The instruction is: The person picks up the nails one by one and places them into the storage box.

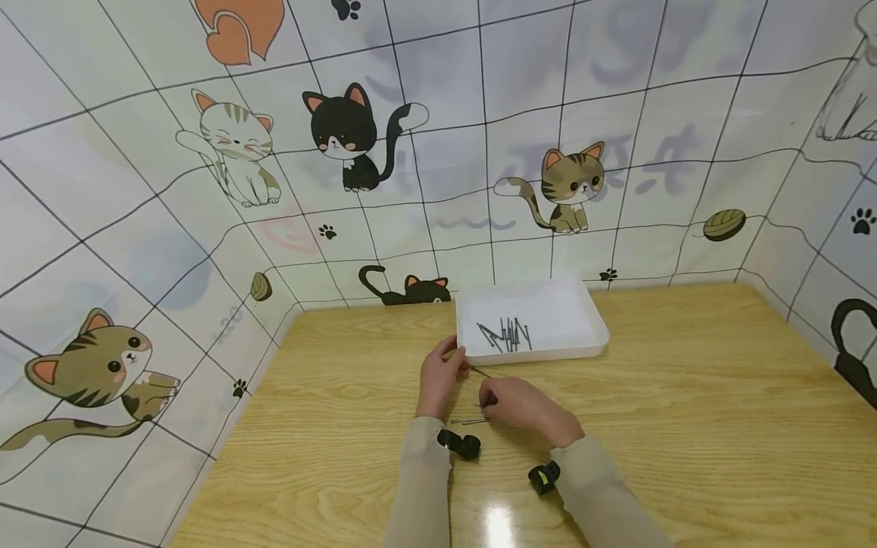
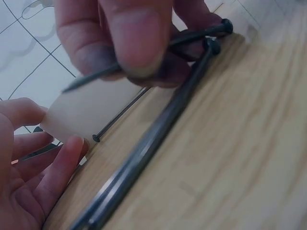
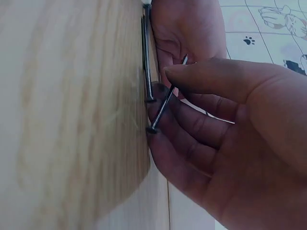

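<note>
My left hand (image 1: 441, 377) holds the front left corner of a shallow white tray (image 1: 569, 352). Several dark nails (image 1: 510, 335) lie in the tray's left part. Just in front of the tray, my right hand (image 1: 524, 403) pinches a nail (image 3: 162, 109) between thumb and fingers, low over the table. Close below those fingers, a pair of nails (image 2: 144, 158) lies side by side on the wood. Another nail (image 2: 120, 115) rests on the table along the tray's front wall, between the two hands.
The wooden table (image 1: 699, 411) meets walls covered in a cat-print sheet (image 1: 445, 167) at the back and both sides. The tray stands near the back wall. Small black cameras (image 1: 544, 478) are strapped at both wrists, over light sleeves.
</note>
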`<state>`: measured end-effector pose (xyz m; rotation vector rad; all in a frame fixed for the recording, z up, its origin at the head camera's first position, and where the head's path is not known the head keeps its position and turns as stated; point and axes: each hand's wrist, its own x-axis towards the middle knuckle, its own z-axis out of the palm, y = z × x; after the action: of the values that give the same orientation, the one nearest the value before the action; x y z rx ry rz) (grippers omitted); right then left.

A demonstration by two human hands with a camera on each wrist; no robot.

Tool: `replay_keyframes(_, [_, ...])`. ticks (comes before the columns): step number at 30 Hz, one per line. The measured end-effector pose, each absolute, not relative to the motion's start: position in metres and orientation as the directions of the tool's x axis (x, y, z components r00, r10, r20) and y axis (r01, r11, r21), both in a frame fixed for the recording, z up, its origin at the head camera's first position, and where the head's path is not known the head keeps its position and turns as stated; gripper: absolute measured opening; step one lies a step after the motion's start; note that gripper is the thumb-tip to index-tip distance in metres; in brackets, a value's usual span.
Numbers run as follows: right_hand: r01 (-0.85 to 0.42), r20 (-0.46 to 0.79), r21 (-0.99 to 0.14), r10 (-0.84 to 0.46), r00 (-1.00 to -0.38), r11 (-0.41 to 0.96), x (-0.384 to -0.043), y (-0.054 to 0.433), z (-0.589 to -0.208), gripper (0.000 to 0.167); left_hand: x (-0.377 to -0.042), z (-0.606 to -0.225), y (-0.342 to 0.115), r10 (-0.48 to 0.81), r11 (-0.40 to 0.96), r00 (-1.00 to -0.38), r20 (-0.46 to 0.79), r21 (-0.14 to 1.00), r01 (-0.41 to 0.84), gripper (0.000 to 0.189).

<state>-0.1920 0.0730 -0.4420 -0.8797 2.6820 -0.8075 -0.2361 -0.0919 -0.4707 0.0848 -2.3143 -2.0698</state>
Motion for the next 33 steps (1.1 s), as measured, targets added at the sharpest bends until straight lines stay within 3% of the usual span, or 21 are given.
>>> replay_keyframes(11, [-0.431,0.007,-0.622,-0.546,-0.838,0.653,-0.203,0.088,-0.436,0.012,-0.223,-0.455,-0.088,-0.062,0.138,-0.998,0.005,0.99,-0.003,0.044])
replay_keyframes(20, [-0.288,-0.046,-0.766,-0.495,-0.867,0.575,-0.205,0.099,-0.435,0.027,-0.23,-0.467,-0.09,-0.057,0.101,-0.998,0.011,0.995,0.006,0.044])
replay_keyframes(27, [-0.283,-0.024,-0.781,-0.48,-0.877,0.557,-0.206,0.107,-0.433,0.031,-0.239,-0.486,-0.091,-0.077,0.137,-0.996,0.036,0.99,0.025,0.043])
replay_keyframes(33, [-0.281,0.017,-0.791,-0.441,-0.897,0.543,-0.21,0.11,-0.43,0.03,-0.238,-0.477,-0.09,-0.068,0.126,-0.998,0.01,0.992,0.002,0.043])
